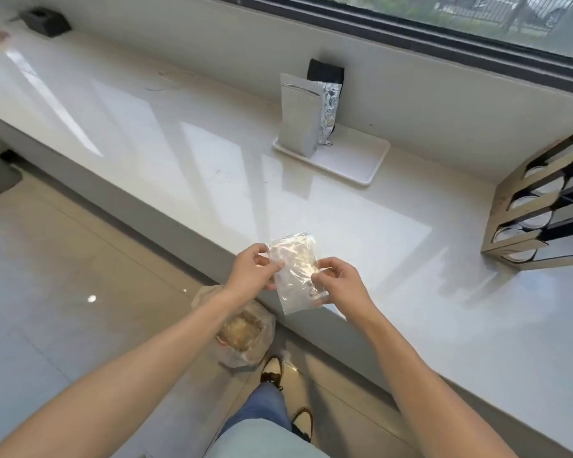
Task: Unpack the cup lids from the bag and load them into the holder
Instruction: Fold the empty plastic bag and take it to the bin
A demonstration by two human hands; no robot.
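A small clear plastic bag (295, 271) is held in the air over the front edge of the white counter (179, 153). My left hand (250, 269) pinches its left side and my right hand (339, 279) pinches its right side. What the bag contains is too pale to make out. At the far right of the counter stands the holder (523, 223), a slanted cardboard rack with several slots, each showing round white lids. It is roughly an arm's length to the right of the bag.
A white tray (344, 160) at the back of the counter carries a silver pouch (298, 114) and a foil pack (328, 110). A black box (47, 21) sits far left. On the floor by my feet lies a larger plastic bag (245, 332).
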